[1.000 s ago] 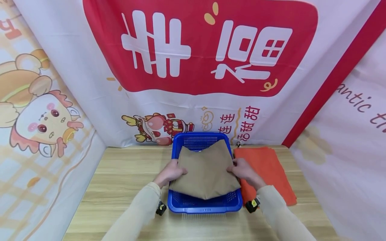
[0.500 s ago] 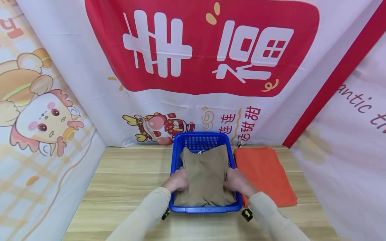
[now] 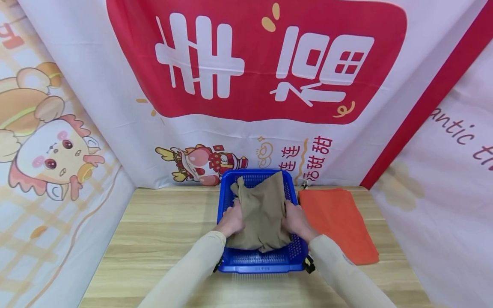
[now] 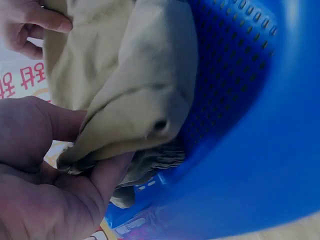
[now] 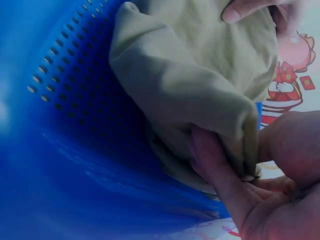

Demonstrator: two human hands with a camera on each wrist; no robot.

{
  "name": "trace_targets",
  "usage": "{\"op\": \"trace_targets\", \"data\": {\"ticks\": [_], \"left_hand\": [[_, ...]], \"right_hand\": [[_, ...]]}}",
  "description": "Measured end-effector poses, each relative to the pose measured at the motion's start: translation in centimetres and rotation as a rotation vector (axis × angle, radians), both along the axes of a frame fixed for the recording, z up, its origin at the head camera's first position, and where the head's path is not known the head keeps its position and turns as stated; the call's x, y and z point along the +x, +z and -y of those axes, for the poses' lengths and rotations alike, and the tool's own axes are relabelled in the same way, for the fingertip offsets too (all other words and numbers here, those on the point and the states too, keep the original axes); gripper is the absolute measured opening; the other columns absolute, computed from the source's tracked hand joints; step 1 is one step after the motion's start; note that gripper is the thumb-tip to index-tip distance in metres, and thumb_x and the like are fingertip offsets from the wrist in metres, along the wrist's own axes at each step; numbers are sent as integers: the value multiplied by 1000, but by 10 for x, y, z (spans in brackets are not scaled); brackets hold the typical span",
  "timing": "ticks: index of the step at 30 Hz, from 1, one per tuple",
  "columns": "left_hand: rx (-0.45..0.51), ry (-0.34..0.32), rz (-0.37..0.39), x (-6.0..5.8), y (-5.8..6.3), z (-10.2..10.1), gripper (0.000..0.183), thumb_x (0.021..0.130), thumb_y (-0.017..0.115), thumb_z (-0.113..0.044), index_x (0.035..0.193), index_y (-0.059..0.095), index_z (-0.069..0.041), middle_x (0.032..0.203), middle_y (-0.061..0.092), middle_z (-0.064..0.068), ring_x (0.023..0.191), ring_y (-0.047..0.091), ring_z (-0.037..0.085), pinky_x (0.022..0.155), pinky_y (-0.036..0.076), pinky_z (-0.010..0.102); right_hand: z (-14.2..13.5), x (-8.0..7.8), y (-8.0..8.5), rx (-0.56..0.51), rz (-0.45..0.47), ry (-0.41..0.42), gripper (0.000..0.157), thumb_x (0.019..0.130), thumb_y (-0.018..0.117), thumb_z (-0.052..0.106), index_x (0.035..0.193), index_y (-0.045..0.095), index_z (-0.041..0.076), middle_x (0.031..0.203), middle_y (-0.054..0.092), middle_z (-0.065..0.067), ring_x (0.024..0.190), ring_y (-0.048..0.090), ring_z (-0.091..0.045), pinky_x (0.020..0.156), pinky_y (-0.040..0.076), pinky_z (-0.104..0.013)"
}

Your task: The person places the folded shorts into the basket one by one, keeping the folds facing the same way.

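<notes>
Over the blue perforated plastic basket (image 3: 262,268), a folded khaki garment (image 3: 265,216) is held by both hands at its sides, partly inside the rim. My left hand (image 3: 233,219) pinches its left edge between thumb and fingers. In the left wrist view a small dark eyelet hole shows near a folded corner of the garment (image 4: 155,65), with a gathered edge below. At the right edge my right hand (image 3: 295,219) grips the cloth, its fingers tucked under a fold of the garment (image 5: 175,85) in the right wrist view. The upper corners of the cloth stick up unevenly.
To the right of the basket lies a flat folded orange cloth (image 3: 339,226) on the wooden table (image 3: 165,239). A printed white and red curtain (image 3: 254,85) hangs behind the table, with printed sheets on both sides.
The garment was first spread wide over the basket, then lowered into it. Now it is lifted back up toward the far end, narrower and more crumpled, with the hands closer together.
</notes>
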State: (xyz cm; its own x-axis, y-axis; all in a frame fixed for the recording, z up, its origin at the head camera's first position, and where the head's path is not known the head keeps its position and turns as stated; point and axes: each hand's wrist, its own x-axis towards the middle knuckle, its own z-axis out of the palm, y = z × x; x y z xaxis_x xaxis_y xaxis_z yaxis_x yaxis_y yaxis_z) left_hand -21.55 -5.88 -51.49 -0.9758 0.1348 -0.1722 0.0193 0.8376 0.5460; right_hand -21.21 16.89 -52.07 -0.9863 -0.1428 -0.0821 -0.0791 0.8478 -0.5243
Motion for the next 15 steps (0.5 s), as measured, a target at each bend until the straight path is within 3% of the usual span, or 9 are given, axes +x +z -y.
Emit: {"op": "trace_targets", "data": {"ticks": [4,10,15], "left_hand": [[0,-5,33,1,-2,1,77,79,69,1,146,33,11,118,60,37,110,60,50,91,51,57],[-114,-61,204,11,0,0,73,84,63,1,146,28,17,129,54,37,120,55,47,95,49,51],[-207,-60,217,18,-5,-2,69,79,72,2,136,37,19,121,58,33,114,58,46,92,52,49]], "right_hand": [[1,1,0,59,28,6,51,85,64,-2,134,52,-9,110,65,-31,84,67,-36,62,55,-42],[2,12,2,194,83,48,41,75,72,-4,113,57,-6,95,64,-25,79,63,-35,61,52,-43],[6,20,2,222,101,91,31,77,77,-3,103,59,-3,89,64,-21,74,61,-29,59,52,-40]]}}
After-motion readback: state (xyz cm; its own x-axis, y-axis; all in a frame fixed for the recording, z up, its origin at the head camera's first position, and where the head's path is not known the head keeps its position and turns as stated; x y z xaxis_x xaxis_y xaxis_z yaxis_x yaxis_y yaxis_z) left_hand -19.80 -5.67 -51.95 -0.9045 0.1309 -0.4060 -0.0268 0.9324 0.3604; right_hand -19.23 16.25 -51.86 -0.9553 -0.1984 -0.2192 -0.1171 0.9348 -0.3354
